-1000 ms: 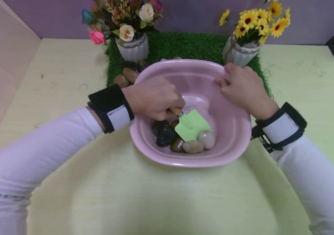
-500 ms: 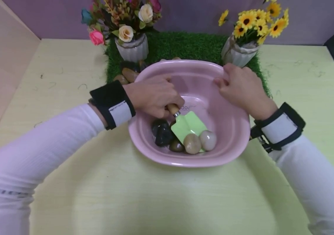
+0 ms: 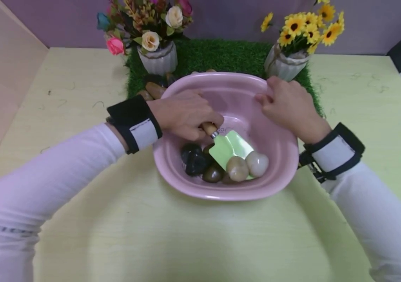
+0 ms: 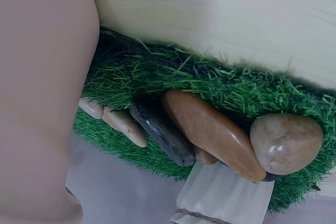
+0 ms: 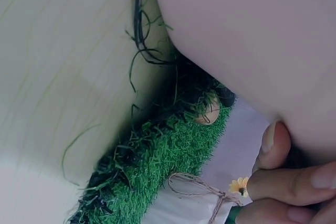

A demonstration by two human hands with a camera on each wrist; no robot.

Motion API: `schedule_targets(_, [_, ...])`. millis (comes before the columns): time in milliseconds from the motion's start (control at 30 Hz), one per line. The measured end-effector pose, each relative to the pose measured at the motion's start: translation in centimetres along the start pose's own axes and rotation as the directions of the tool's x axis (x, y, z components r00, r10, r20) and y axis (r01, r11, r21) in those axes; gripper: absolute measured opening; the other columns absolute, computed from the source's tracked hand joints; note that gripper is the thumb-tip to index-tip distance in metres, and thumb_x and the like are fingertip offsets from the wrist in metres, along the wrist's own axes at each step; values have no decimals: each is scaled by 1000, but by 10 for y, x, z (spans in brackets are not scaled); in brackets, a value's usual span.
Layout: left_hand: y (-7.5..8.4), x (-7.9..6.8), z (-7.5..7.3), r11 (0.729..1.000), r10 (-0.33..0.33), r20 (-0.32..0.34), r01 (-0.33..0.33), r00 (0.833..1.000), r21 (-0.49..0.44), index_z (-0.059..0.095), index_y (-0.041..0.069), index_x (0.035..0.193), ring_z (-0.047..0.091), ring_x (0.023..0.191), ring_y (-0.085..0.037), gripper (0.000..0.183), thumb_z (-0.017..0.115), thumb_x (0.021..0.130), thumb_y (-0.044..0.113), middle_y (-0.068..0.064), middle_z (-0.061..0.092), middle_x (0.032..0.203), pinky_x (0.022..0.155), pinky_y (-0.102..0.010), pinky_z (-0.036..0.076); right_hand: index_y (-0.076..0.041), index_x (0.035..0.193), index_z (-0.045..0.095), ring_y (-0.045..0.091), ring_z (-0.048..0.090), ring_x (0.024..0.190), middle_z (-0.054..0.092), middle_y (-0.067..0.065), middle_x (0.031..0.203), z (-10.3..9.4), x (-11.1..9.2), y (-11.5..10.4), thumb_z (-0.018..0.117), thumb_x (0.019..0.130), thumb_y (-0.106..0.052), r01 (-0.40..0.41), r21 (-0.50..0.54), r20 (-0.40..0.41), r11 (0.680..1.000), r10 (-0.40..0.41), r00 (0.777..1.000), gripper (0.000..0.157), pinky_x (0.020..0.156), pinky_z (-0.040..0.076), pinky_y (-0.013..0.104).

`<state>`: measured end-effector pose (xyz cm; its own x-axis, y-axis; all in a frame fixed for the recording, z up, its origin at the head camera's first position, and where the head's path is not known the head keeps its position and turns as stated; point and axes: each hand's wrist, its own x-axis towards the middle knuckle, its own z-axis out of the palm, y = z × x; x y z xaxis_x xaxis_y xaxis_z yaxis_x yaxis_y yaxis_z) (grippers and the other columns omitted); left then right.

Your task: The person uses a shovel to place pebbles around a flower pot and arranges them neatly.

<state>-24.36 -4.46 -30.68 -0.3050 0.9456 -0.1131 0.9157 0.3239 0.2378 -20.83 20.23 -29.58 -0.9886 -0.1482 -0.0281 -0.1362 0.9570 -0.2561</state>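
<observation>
left hand [image 3: 189,114] grips one trowel [image 3: 225,149] bearing two stones [image 3: 237,169] inside one basin [image 3: 278,156]

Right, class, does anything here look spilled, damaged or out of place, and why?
Loose strands lie scattered on the tabletop either side of the artificial grass mat, like litter, possibly shed by its ragged edge. No spill shows.

The basin [image 3: 278,150] is gleaming an even pink. The hand trowel [image 3: 225,145] is flashing a lime-green blade and a tan wooden handle [image 3: 209,128]. Among the stones, some are shining black [image 3: 196,163], one is looking brown [image 3: 213,174], another beige [image 3: 237,169], another milky white [image 3: 257,163]. The artificial grass mat [image 3: 226,55] is glowing deep green; the sunflowers [image 3: 294,24] are blazing yellow round dark centres. Black wristbands [image 3: 124,113] with white patches are contrasting with white sleeves [image 3: 62,172]. The bench [image 3: 193,239] is showing pale yellow wood grain against a purple wall [image 3: 228,21].
</observation>
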Motion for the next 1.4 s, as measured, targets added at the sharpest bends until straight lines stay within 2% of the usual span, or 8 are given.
schedule_targets(133, [0,-2,-1,999,26,-9,-26,1000,-24,57,22,82,47,61,-16,8,61,88,24,8,48,65,59,-30,36,-6,88,49,29,52,65,49,12,71,1,0,-1,50,100,-35,1,7,3,1000,-1,1000,32,51,39,36])
schedule_targets(300, [1,-5,-3,999,38,-41,-39,998,-20,58,22,86,47,61,-17,3,58,89,22,8,47,64,59,-30,35,-5,91,51,31,52,67,50,13,72,2,2,-3,50,100,-34,5,7,2,1000,-5,1000,31,52,38,37])
schedule_targets(533, [5,-5,-9,998,49,-71,-52,996,-40,55,22,83,44,59,-15,7,57,88,17,9,40,63,58,-29,33,-4,91,51,32,53,69,51,15,74,1,1,-3,51,99,-35,-4,-8,2,1000,4,1000,32,53,40,39])
schedule_targets(767, [11,-4,-19,996,-3,-44,-1,999,-91,64,21,95,53,71,-14,12,61,86,15,7,56,74,72,-31,42,-3,90,51,32,53,67,51,14,73,1,0,-1,52,99,-33,8,-16,-11,1000,-8,1000,31,52,40,38])
schedule_targets(867, [11,-5,-24,995,-16,-49,11,999,-94,63,21,92,53,71,-13,8,62,86,15,7,55,73,75,-30,41,-3,90,52,33,54,67,52,15,73,1,0,-1,53,99,-33,12,-21,-18,1000,-12,1000,31,53,40,39])
schedule_targets(1100, [10,-12,-37,996,-42,-70,36,997,-79,50,22,77,44,64,-12,14,56,84,12,8,40,64,65,-29,36,-4,90,51,32,55,68,53,15,74,-1,1,-1,52,98,-33,1,-15,0,1000,-1,1000,31,52,41,38])
schedule_targets(1267, [10,-17,-49,994,-93,-73,89,993,-57,51,23,80,42,62,-13,12,56,87,14,6,38,63,62,-29,35,-4,88,50,33,55,68,53,16,74,-2,1,-1,52,98,-33,0,-14,1,1000,0,1000,31,53,41,39])
schedule_targets(1400, [8,-19,-57,992,-116,-101,111,988,-51,53,21,82,41,59,-14,9,56,87,14,5,37,61,58,-29,33,-4,86,50,33,55,67,52,14,72,-3,2,1,52,100,-38,13,-11,4,1000,-13,1000,36,52,42,39])
